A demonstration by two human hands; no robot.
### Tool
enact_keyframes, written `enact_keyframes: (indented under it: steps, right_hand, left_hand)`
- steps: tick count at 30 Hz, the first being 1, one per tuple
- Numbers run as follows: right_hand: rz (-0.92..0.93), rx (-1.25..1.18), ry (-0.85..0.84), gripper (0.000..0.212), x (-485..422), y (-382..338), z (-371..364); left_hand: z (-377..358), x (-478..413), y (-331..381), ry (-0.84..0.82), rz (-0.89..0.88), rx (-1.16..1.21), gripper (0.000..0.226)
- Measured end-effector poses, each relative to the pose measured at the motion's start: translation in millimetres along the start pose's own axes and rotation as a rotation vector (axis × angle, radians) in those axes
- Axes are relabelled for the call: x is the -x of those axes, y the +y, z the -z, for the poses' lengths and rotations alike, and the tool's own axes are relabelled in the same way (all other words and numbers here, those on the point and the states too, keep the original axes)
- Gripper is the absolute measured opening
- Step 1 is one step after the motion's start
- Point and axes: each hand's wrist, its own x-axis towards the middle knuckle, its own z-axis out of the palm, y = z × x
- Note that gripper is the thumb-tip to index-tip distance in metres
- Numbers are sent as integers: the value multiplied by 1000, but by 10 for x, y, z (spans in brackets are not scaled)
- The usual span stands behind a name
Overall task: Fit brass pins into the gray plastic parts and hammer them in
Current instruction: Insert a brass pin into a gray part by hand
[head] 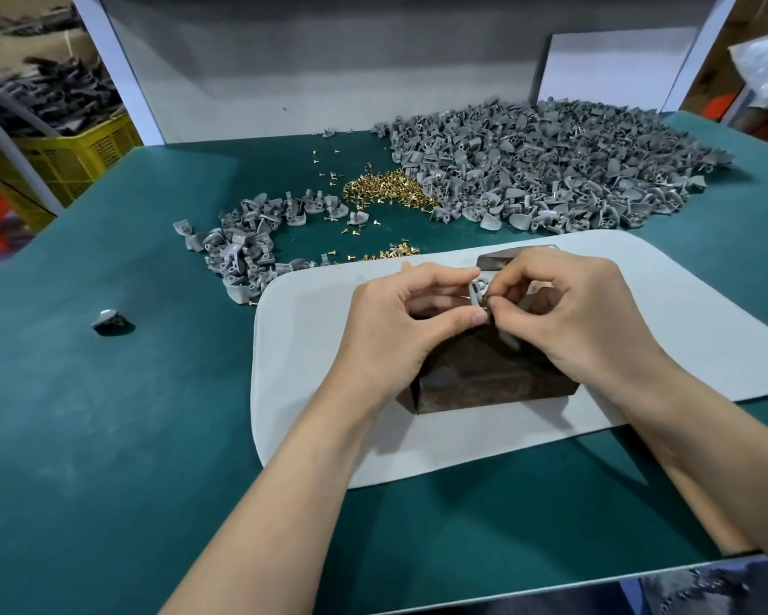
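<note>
Thumb + forefinger of L hand (399, 321) pinch gray part (477, 290) upright over metal block (484, 375), hole toward R hand (568, 312), which pinches what looks like brass pin (485, 299) touching part's right edge.

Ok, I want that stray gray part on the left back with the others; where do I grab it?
Come from above and pinch the stray gray part across its thick holed edge, the side facing you; the smooth curved shell lies on top and probably offers less purchase. It sits alone on the green tabletop, so fingers fit either side.
</note>
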Motion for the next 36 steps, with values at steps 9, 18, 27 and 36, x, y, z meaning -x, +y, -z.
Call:
enact_keyframes:
  steps: [9,18,27,36]
  right_hand:
    - [165,259,4,10,-4,-18,37]
    - [-73,-109,13,17,40,10,16]
    - [-117,-167,-7,25,45,42,-15]
    - [-77,-82,15,24,58,50,5]
  left_hand:
    - [0,4,-4,-9,-22,-38,30]
    - [-20,20,0,-23,-38,-19,29]
    - [-22,22,4,-30,-59,-81,29]
    - [-23,20,15,-53,-88,-136,26]
